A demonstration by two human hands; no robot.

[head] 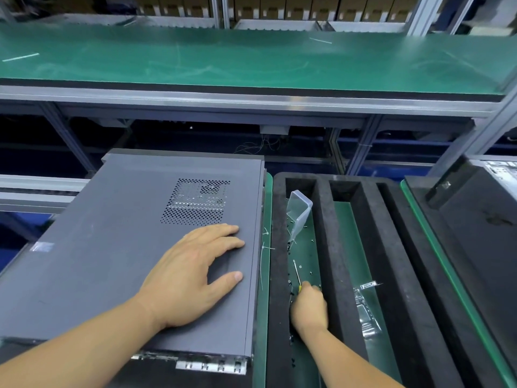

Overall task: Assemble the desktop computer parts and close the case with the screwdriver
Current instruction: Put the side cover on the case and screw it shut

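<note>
A grey desktop computer case point(112, 247) lies on its side with its side panel on, vent holes facing up. My left hand point(193, 275) rests flat on the panel near its right edge, fingers spread. My right hand point(309, 308) is down in the left slot of a black foam tray point(327, 247), gripping a screwdriver point(297, 273) with a yellow handle and thin metal shaft. Several small black screws point(291, 292) lie scattered on the slot's green floor around the hand.
A clear plastic box point(299, 211) leans in the same slot. Clear plastic bags point(366, 312) lie in the neighbouring slot. White cable ties point(263, 253) lie between case and tray. Another dark case point(475, 219) stands at the right. A green shelf point(251, 63) runs across above.
</note>
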